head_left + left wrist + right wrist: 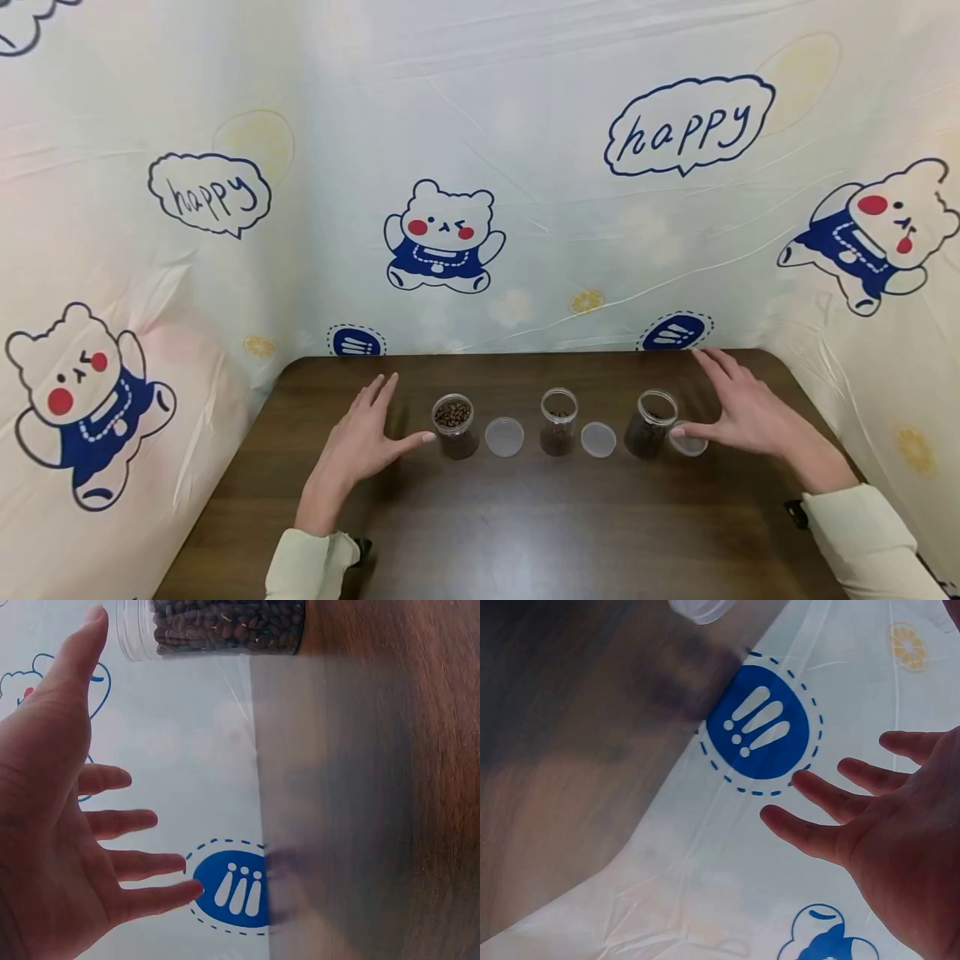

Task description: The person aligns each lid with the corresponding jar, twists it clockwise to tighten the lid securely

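While the left hand (363,442) spread wide and empty, a coffee-bean jar (459,442) stood upright just right of its thumb. The right hand (753,412), equally wide and empty, had its thumb over a translucent lid (689,447), with a dark-filled jar (648,433) upright to its left. Behind hung a bear-print sheet (525,125).

three open jars (459,442) stand upright, apparently holding beans (453,413), lids (504,437) beside.
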`<control>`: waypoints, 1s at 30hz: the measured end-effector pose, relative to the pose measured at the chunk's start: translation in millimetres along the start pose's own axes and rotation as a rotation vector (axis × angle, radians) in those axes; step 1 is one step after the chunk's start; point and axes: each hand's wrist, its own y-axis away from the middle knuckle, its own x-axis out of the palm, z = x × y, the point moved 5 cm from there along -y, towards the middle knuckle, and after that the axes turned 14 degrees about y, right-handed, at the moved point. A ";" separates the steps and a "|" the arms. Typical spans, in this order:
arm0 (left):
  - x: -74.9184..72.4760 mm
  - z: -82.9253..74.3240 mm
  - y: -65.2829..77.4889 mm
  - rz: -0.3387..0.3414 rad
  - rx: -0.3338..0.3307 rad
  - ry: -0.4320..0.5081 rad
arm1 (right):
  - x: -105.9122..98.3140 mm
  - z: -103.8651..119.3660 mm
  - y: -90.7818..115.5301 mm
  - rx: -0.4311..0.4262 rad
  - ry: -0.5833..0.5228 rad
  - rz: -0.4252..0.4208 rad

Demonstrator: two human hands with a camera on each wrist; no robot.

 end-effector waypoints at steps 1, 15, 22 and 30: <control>0.2 -0.9 0.8 -0.003 0.003 0.008 | -0.5 1.2 -0.3 0.003 -0.005 0.002; 4.7 -14.3 5.1 -0.039 0.065 0.072 | -24.4 31.4 -3.3 -0.045 0.026 -0.070; 10.8 -22.9 6.3 -0.042 0.069 0.095 | -30.0 50.6 -6.4 -0.092 -0.001 -0.100; 17.5 -27.9 7.0 -0.043 0.069 0.114 | -30.4 71.8 -12.1 -0.159 -0.007 -0.143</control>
